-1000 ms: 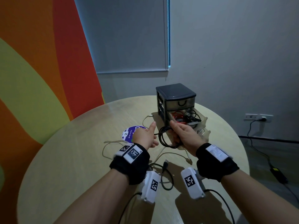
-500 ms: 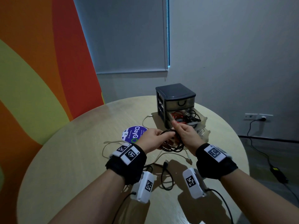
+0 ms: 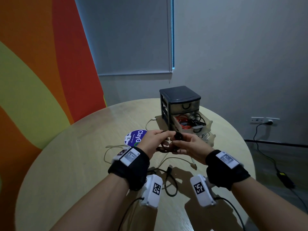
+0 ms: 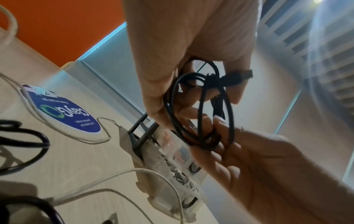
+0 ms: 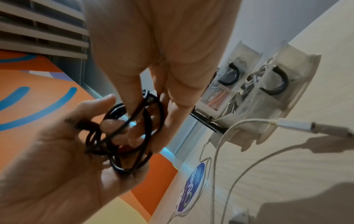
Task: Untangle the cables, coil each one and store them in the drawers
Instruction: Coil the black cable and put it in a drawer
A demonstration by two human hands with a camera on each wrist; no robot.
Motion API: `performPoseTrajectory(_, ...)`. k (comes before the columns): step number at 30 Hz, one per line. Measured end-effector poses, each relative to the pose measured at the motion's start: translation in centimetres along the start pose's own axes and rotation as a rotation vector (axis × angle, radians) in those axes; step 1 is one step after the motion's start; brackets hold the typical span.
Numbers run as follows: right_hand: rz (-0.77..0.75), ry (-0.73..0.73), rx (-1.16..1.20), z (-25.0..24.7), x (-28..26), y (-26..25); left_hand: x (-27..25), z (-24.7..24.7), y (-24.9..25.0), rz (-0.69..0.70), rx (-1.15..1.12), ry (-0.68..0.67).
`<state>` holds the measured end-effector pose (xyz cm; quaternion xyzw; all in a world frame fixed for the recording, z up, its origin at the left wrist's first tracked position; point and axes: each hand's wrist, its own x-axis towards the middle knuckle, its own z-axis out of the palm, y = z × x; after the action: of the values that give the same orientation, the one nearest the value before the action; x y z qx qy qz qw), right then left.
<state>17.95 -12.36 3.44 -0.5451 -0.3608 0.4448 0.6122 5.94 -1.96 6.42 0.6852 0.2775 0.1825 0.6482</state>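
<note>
A: Which step is in hand now?

B: I judge it is the coiling step. Both hands hold one black cable in the air, just in front of the drawer unit. The left hand has its fingers curled round the loops, and the plug end sticks out beside its fingertips. The right hand pinches the other side of the same coil, so each grip is narrow and closed on the cable.

A: Is the coil ready?

B: Almost, I think. In the wrist views the loops are several and roughly round, but they cross each other and are not tied.

A: And where should it go?

B: The middle drawer of the unit is pulled out and already contains an orange cable and a dark one. The lower drawer is also open, with white cables inside. The top drawer looks closed.

A: What does the next move call for?

B: To keep the loops together in one hand, carry them the short way to an open drawer and lay them flat, so they do not spring apart.

A: Is more work left?

B: Yes. On the bench, on the near side of the unit, a white cable and another black cable lie loose.
</note>
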Motion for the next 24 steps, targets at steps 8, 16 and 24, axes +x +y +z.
performPoseTrajectory(8,-0.087,0.095,0.039,0.2,-0.2,-0.7,0.2,-0.5,-0.7,-0.069,0.129,0.027)
performPoseTrajectory(16,-0.177,0.22,0.007,0.3,0.2,-0.4,0.1,0.8,-0.2,-0.135,0.255,0.289)
performPoseTrajectory(24,-0.289,0.251,-0.151,0.4,0.6,-0.4,-0.1,2.1,1.3,-0.371,-0.01,0.153)
